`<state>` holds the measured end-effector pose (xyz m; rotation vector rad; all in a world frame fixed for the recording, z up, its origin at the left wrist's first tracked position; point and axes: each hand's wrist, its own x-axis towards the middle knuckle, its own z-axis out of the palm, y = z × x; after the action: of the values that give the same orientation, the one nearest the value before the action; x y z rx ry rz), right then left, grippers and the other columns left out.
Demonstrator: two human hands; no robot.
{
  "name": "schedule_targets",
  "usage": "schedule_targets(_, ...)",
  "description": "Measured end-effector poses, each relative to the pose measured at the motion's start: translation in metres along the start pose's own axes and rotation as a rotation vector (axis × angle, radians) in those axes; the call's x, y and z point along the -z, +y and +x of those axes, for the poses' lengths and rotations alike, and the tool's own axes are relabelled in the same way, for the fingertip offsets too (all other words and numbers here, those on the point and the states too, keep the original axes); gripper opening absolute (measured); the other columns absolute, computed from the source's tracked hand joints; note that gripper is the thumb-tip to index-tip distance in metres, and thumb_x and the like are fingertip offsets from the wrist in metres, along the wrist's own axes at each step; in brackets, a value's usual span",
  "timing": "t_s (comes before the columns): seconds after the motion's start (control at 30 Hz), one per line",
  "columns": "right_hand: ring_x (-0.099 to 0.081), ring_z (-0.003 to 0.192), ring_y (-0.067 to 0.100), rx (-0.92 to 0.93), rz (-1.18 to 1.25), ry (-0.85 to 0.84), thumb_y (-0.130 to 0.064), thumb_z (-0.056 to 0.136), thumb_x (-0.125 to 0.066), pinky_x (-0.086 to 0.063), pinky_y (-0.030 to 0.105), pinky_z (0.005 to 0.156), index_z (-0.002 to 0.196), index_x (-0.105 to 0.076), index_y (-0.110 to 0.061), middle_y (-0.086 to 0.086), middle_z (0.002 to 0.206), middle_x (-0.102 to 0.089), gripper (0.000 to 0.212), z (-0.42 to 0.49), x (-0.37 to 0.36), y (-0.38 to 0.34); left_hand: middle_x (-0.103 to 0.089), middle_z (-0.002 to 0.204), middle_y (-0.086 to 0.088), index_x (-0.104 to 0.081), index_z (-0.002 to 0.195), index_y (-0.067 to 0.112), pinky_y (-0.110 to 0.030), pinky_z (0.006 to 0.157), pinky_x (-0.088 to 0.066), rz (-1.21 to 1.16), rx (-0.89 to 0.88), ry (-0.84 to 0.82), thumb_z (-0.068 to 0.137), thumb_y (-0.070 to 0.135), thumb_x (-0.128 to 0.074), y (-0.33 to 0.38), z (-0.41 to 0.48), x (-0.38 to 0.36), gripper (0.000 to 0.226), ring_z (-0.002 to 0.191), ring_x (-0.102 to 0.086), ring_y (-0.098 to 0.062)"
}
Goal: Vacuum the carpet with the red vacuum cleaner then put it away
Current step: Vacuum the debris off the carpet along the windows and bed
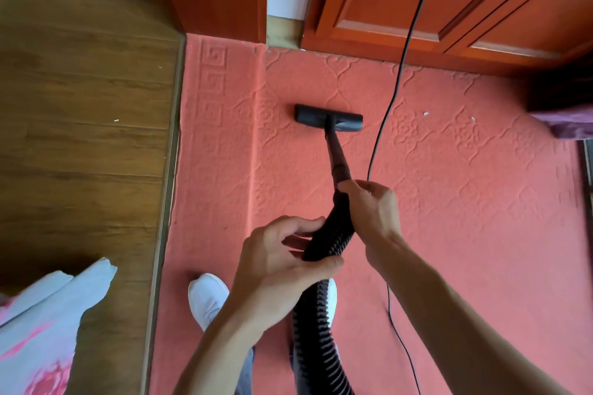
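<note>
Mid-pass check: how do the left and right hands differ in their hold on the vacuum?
The right hand grips farther forward, where the rigid tube meets the ribbed hose; the left hand holds farther back, on the hose itself. The right hand reaches in from the right, the left hand from the left. Both hands curl their fingers round what they hold.

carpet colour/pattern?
Salmon red carpet with an embossed tone-on-tone lattice of ogee and floral shapes and a Greek-key border; seen in the head view.
</note>
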<state>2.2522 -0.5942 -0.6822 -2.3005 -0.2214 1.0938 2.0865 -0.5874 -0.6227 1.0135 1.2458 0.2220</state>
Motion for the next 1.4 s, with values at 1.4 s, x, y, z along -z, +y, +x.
schedule_targets(1.4, -0.054, 0.054, 0.017, -0.251, -0.048, -0.035, -0.037, 0.067, -0.061, -0.035, 0.023, 0.044, 0.096, -0.071, -0.017, 0.006, 0.074, -0.067, 0.037, -0.151, 0.057, 0.161, -0.076, 0.088, 0.016, -0.076, 0.087, 0.040, -0.020, 0.079, -0.056, 0.430, 0.068, -0.393, 0.051, 0.041, -0.083, -0.060, -0.139, -0.014, 0.036, 0.082, -0.071, 0.000)
